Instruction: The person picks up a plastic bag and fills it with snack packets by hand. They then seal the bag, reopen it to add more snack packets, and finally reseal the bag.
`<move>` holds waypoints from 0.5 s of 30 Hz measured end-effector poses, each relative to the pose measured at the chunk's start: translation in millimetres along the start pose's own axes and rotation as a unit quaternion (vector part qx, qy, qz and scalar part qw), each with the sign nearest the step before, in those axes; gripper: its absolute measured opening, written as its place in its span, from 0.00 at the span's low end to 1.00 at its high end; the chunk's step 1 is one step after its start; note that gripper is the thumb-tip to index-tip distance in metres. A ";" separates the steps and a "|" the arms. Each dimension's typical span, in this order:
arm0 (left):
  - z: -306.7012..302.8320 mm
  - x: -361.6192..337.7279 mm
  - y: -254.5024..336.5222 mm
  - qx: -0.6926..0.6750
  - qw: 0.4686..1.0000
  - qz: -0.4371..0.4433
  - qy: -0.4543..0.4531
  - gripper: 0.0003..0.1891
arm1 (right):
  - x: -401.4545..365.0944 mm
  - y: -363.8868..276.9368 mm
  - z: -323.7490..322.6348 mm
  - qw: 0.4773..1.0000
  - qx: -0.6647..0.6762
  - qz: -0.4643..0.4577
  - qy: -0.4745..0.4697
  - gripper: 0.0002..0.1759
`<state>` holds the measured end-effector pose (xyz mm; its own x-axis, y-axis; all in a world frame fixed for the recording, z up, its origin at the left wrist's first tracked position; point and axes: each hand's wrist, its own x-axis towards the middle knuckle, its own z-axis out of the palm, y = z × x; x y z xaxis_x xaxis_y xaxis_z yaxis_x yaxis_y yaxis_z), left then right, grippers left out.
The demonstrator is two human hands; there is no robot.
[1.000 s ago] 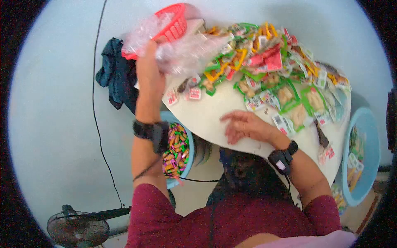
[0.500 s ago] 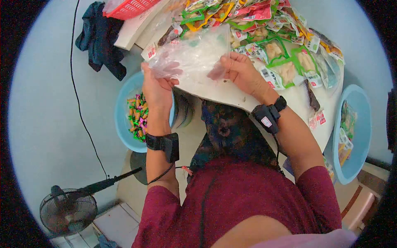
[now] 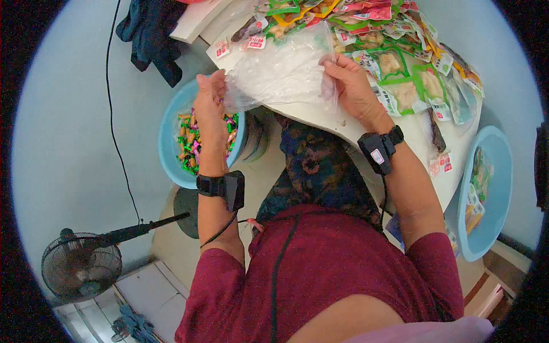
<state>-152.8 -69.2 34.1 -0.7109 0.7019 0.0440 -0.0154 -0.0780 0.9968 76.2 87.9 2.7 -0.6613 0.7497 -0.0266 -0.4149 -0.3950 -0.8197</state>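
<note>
Step in hand, as judged: handling of a thin, clear plastic bag (image 3: 280,74), spread between both hands above the near edge of a white table (image 3: 417,143) at its left end. Next move, as judged, to call for controlled tension on both side edges of the film (light and easily creased), well above the tabletop.

At far left: a black floor fan with round cage (image 3: 83,268); farther back, beside the table's left end, a dark blue cloth garment (image 3: 151,40).

Next rightward, below the table's left edge: a round, light blue plastic tub (image 3: 167,150) with small wrapped pieces in green, orange and purple (image 3: 189,140).

Above that tub: left hand (image 3: 212,94), fingers raised and partly curled, just beside or against the bag's left edge; whether clamped on film, not possible to tell.

On the bag's right edge: right hand (image 3: 357,88), thumb and forefinger closed together on the film in a pinch.

Toward the table's far edge and right: a heap of multicoloured plastic food packets (image 3: 389,34), with flat green-bordered packets (image 3: 403,97) just beyond the right hand.

Beyond the table's right edge: an oval-looking, light blue plastic tub (image 3: 493,197), partly filled with similar packets (image 3: 478,171).
</note>
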 end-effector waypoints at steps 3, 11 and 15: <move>0.7 -6.1 4.7 0.106 0.994 -0.015 -0.034 0.26 | -0.3 0.3 -1.6 1.000 -0.002 0.010 -0.012 0.08; 10.5 -16.3 1.3 0.212 0.972 0.067 -0.068 0.17 | 1.0 1.7 -4.5 0.999 -0.023 0.021 -0.012 0.08; 14.9 -9.4 6.7 0.179 0.982 0.065 -0.002 0.16 | 0.4 0.5 -4.6 0.999 -0.017 0.029 -0.015 0.08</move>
<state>-135.8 -65.7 41.4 -0.6885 0.7048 0.1713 0.3234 0.0869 0.9423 78.7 90.4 -0.3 -0.7024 0.7094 -0.0575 -0.3539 -0.4182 -0.8366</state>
